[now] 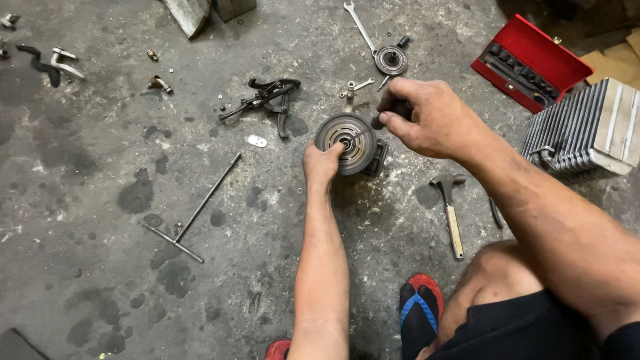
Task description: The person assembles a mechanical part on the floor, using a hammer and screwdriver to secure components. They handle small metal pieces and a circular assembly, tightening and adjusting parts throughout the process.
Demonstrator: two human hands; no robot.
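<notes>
A round metal pulley-like part (pixel 348 141) stands on the stained concrete floor. My left hand (pixel 321 162) grips its near left rim and steadies it. My right hand (pixel 427 117) is closed on the dark handle of a thin tool (pixel 393 110), whose slim shaft reaches down into the part's centre hub. The tool's tip is hard to make out inside the hub.
A hammer (pixel 451 210) lies right of the part, a T-handle wrench (pixel 195 213) to the left. A black puller (pixel 267 99), a spanner with a round disc (pixel 383 50), a red socket case (pixel 530 63) and a finned metal core (pixel 587 127) lie around. My foot in a sandal (pixel 420 313) is below.
</notes>
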